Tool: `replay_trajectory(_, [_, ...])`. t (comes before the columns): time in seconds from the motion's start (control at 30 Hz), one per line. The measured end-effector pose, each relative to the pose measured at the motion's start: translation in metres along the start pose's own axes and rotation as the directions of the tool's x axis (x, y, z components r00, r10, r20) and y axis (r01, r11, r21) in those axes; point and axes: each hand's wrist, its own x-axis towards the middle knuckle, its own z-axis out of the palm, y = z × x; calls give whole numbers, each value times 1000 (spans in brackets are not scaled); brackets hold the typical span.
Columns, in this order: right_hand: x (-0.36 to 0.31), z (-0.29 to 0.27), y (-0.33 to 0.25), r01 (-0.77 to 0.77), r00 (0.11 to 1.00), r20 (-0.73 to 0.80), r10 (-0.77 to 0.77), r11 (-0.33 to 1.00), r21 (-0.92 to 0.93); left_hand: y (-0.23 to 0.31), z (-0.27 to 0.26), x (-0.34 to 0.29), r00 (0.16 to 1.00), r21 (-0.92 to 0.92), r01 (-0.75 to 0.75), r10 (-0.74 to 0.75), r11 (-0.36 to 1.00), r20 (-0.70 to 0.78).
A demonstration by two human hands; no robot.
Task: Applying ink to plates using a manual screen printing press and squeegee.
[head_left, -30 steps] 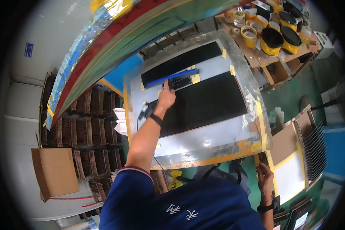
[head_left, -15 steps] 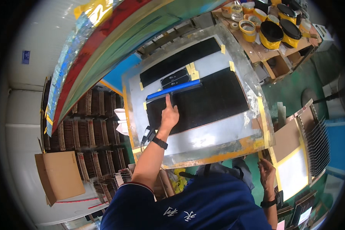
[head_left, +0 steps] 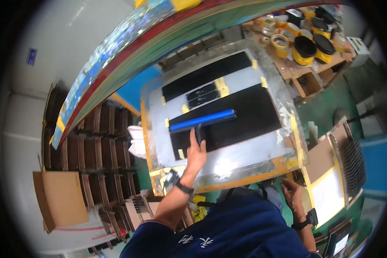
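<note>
In my left hand (head_left: 197, 155) is the dark handle of a blue roller (head_left: 206, 120), with one finger stretched along it. The roller lies across the large black panel (head_left: 245, 116) on the pale worktable (head_left: 228, 161). Beyond it are two small black oval-ended pieces (head_left: 203, 95) and a long black strip (head_left: 208, 74), with bits of yellow tape (head_left: 221, 87) at the edges. My right hand (head_left: 292, 193) hangs beside the table's near right corner, its fingers loosely bent and apart, with nothing visible in them.
A raised frame (head_left: 159, 49) with a red border arches over the table's far side. Tubs of yellow and black (head_left: 304, 49) crowd a bench at the far right. Slatted racks (head_left: 101, 150) and a cardboard box (head_left: 64, 198) stand left; a wire rack (head_left: 348, 159) stands right.
My left hand has drawn the roller toward me over the large panel, uncovering the small oval-ended pieces. The raised frame sits lower across the view. My right hand has shifted slightly left.
</note>
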Motion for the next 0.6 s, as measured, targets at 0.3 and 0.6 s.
replay_trajectory(0.3, [-54, 0, 11, 91, 996, -5, -92, 990, -104, 117, 2, -85, 794, -285, -330, 428, 900, 432])
replay_trajectory(0.6, [-122, -39, 99, -139, 980, -138, 145, 989, 57, 95, -4, -8, 947, -107, -123, 149, 987, 283])
